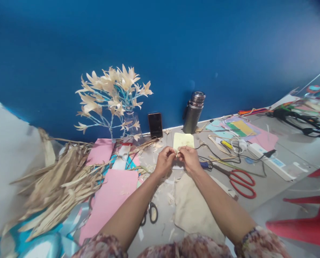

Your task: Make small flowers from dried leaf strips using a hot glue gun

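My left hand (pixel 165 160) and my right hand (pixel 189 157) meet over the middle of the table, fingertips pinched together. Between them is a small pale piece (pixel 177 152), too small to make out, which both hands seem to grip. Just behind the fingers lies a pale yellow paper square (pixel 183 139). Under my right forearm is a beige cloth (pixel 190 206). Red-handled scissors (pixel 242 182) lie right of my right hand, and black-handled scissors (pixel 153 213) lie below my left forearm, partly hidden by it.
Dried husks (pixel 60 179) and pink sheets (pixel 111 200) cover the left side. Pale artificial flowers (pixel 117 89) in a clear bottle, a phone (pixel 155 125) and a flask (pixel 194 113) stand along the blue wall. A power strip (pixel 271 161), cables and coloured papers (pixel 239 129) lie right.
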